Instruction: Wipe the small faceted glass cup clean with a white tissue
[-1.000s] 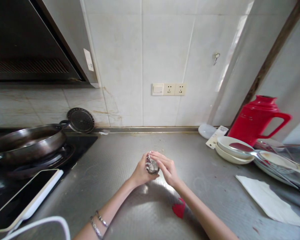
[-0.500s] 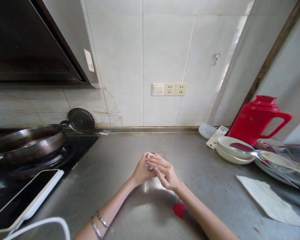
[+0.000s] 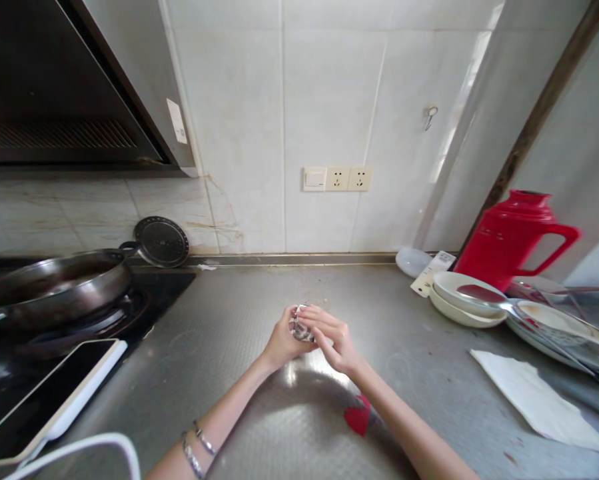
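Held over the middle of the counter is a small round, shiny, glass-like object (image 3: 302, 328), its kind too small and covered to make out. My left hand (image 3: 284, 340) is closed around its left side. From the right, my right hand (image 3: 333, 335) lies over its upper edge with fingers together and thumb bent in front. A little white patch (image 3: 302, 308) shows at the right fingertips; what it is cannot be told. Below my right forearm, partly hidden by it, is a red shape (image 3: 358, 417) on the steel counter (image 3: 259, 427).
On the left are a hob with a steel pan (image 3: 64, 287) and a phone (image 3: 54, 393) with a white cable (image 3: 79, 443). At right stand a red thermos jug (image 3: 509, 237), stacked bowls (image 3: 464, 310), plates with utensils (image 3: 554, 320) and a white paper napkin (image 3: 539, 400).
My right fingers have shifted slightly over the shiny object, and more of its top shows now. The left hand keeps its hold in nearly the same spot.
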The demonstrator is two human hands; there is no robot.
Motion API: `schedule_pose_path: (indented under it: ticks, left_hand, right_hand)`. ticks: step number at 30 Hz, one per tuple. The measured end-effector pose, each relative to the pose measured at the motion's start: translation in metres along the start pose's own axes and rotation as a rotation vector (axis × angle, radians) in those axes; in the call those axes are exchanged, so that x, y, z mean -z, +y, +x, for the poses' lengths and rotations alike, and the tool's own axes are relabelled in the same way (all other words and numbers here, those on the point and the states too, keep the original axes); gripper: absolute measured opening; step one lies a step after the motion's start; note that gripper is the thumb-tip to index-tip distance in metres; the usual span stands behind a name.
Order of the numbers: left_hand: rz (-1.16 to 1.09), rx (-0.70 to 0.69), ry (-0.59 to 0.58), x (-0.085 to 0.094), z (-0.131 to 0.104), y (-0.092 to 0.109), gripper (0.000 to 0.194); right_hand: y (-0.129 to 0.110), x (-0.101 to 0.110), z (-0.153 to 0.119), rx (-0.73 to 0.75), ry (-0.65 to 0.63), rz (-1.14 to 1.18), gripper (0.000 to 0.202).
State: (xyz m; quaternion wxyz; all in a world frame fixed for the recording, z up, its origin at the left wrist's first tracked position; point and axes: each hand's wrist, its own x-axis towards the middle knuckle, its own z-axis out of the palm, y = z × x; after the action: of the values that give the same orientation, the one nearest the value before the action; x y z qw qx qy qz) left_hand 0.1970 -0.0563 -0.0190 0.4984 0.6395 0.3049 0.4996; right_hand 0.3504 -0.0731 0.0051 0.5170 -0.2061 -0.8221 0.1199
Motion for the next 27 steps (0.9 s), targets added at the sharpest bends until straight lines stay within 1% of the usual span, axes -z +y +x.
schedule_pose_path:
  ticks: [3, 6, 9, 11, 13, 15, 17, 19, 23, 25, 27]
  left_hand:
    - [-0.052, -0.006, -0.009, 0.0, 0.001, 0.0, 0.069]
    - [-0.064, 0.009, 0.01, 0.0, 0.001, 0.003, 0.071]
    - [-0.017, 0.065, 0.079, 0.002, 0.002, 0.006, 0.071]
    - [-0.003, 0.08, 0.12, 0.003, 0.003, 0.006, 0.068]
    - [-0.012, 0.077, 0.137, 0.005, 0.004, 0.006, 0.066]
    - [-0.019, 0.064, 0.132, 0.006, 0.004, 0.005, 0.066]
    - [-0.01, 0.043, 0.103, 0.006, 0.004, 0.003, 0.066]
    - [0.031, 0.04, 0.073, 0.005, 0.002, 0.002, 0.069]
    - [0.144, 0.079, 0.068, 0.003, -0.001, 0.002, 0.077]
    - [0.16, 0.077, 0.063, 0.003, -0.001, 0.003, 0.077]
    - [0.168, 0.066, 0.067, 0.003, -0.001, 0.005, 0.077]
  right_hand:
    - [0.0, -0.001, 0.0, 0.002, -0.039, 0.017, 0.037]
    - [0.002, 0.0, 0.001, -0.103, -0.051, 0.049, 0.039]
    - [0.003, 0.001, 0.001, -0.178, -0.032, 0.075, 0.041]
    - [0.001, 0.0, 0.0, -0.17, -0.034, 0.066, 0.042]
    - [-0.001, -0.001, -0.002, -0.138, -0.058, 0.046, 0.043]
    - [-0.002, -0.003, -0.003, -0.117, -0.08, 0.032, 0.044]
    - [-0.001, -0.005, -0.004, -0.137, -0.074, 0.034, 0.044]
    - [0.003, -0.005, -0.005, -0.205, -0.041, 0.057, 0.043]
    - [0.015, -0.004, -0.004, -0.398, 0.044, 0.153, 0.042]
    - [0.018, -0.004, -0.004, -0.487, 0.072, 0.214, 0.043]
    - [0.019, -0.005, -0.004, -0.545, 0.088, 0.316, 0.045]
